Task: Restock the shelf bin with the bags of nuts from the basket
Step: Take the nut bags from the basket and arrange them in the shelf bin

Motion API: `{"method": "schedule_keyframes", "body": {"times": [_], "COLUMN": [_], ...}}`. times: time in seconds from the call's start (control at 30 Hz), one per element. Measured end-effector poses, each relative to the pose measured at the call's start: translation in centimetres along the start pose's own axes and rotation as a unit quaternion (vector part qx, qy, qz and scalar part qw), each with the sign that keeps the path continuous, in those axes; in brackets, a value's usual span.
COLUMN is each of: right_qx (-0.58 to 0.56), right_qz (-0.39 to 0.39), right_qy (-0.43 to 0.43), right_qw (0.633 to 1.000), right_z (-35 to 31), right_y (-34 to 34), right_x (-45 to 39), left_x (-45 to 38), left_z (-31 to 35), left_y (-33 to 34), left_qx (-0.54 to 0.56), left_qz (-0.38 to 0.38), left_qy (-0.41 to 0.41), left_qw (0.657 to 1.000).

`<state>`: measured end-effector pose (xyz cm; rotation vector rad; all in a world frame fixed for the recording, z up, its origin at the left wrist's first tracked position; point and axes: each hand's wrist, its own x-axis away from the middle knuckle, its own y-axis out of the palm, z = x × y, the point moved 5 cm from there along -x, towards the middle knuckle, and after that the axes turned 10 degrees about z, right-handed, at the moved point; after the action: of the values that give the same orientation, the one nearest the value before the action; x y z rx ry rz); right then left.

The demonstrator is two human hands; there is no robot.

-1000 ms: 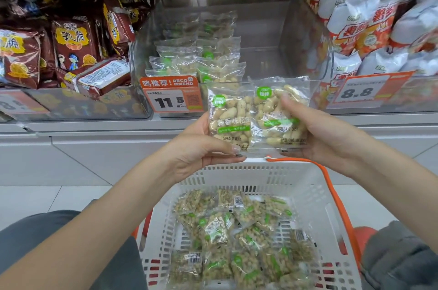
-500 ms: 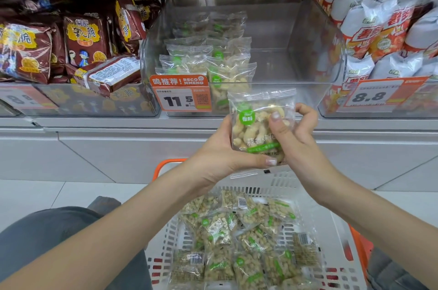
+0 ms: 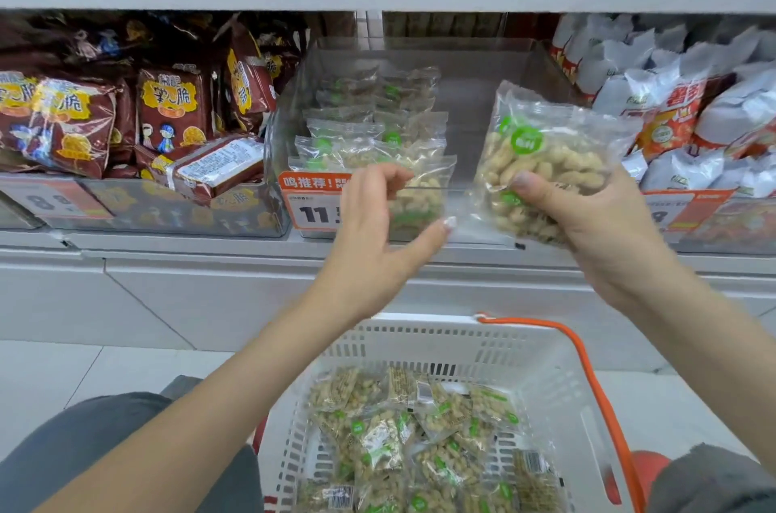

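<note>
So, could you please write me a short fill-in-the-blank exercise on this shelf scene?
1. The bags of nuts are gripped by the ____ hand.
2. The left hand holds ____.
3. The basket has an ____ handle.
4. In the clear bin, the stocked bags fill its ____ side.

Missing words: right; nothing; orange; left

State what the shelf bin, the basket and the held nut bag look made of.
Shelf bin: clear rigid plastic, likely acrylic; the stock shows through its glossy walls.
Basket: white moulded plastic, matt, with slotted walls and an orange handle.
Nut bag in the right hand: thin clear film, shiny and crinkled, nuts visible inside.
</note>
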<state>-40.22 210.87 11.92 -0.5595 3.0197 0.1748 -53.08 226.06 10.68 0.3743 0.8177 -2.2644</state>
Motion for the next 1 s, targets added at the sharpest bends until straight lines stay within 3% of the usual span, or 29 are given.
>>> {"method": "schedule_keyframes", "body": {"times": [0.07, 0.13, 0.23, 0.37, 0.57, 0.73, 1.0], "right_qx": [0.014, 0.044, 0.146, 0.215, 0.211, 0.221, 0.371], "right_qz": [0.020, 0.051, 0.138, 0.170, 0.114, 0.032, 0.034], "right_qy": [-0.021, -0.038, -0.056, -0.060, -0.031, 0.074, 0.091], "right_qw": [0.999, 0.997, 0.978, 0.960, 0.970, 0.972, 0.924], "right_z": [-1.7, -2.2, -1.7, 0.0, 4.6, 9.8, 9.5], "right_y": [0.2, 1.0, 2.5, 3.7, 5.5, 6.2, 5.7], "right_x": [-2.6, -5.5, -10.9, -18.1, -23.2, -24.9, -25.4], "left_x": [-1.9, -3.2, -4.0, -4.2, -4.7, -4.7, -4.8], "left_z": [0.1, -1.1, -3.7, -4.5, -5.6, -5.7, -5.3], "left_y": [-1.4, -1.4, -0.9, -0.6, -0.1, 0.2, 0.5], "left_qx": [-0.135, -0.263, -0.375, -0.387, -0.411, -0.407, -0.411], "left_qz": [0.053, 0.049, -0.026, -0.024, -0.016, -0.001, 0.015], "left_qy": [0.128, 0.202, 0.193, 0.196, 0.214, 0.215, 0.193], "left_qw": [0.981, 0.942, 0.906, 0.901, 0.886, 0.888, 0.891]}}
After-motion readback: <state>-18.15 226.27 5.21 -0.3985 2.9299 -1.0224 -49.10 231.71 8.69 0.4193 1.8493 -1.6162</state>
